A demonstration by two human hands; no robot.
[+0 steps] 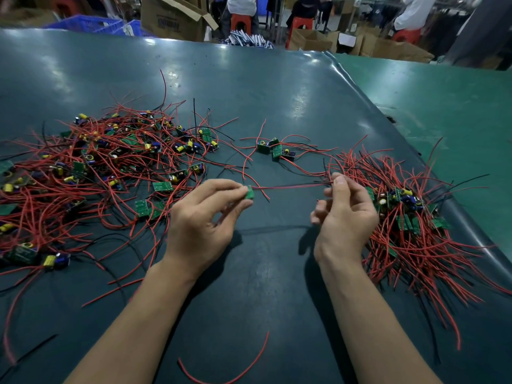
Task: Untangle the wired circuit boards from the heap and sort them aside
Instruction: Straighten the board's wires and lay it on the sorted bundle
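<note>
On the dark mat (263, 273), tangled heap (97, 167) left, sorted pile (410, 217) right.

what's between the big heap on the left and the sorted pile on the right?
Head view: both hands, left hand and right hand, stretching a board's wires; behind them, a small board cluster.

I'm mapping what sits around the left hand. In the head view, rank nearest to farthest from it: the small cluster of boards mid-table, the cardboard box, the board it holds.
1. Held board, in the left hand's fingertips.
2. Small cluster of boards, beyond, mid-table.
3. Cardboard box, far past the table edge.
</note>
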